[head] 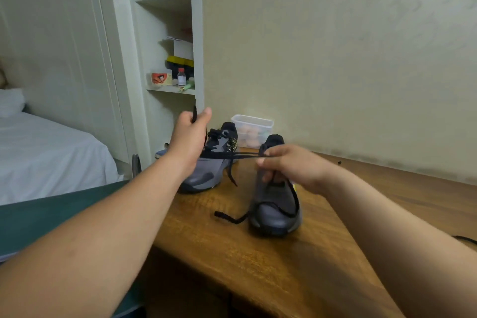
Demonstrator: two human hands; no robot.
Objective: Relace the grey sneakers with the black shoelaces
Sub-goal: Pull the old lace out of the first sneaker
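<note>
Our left hand curls its fingers round the flat black shoelace, its tip poking above the fist. The lace stretches taut to our right hand, whose fingers pinch it just above the nearer grey mesh sneaker on the wooden counter.

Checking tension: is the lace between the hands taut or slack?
Taut: the black shoelace runs straight between the left hand and right hand, both gripping it.

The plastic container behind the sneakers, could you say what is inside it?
Pale rounded items show through the container wall; the nearer sneaker hides its lower corner with its heel.
</note>
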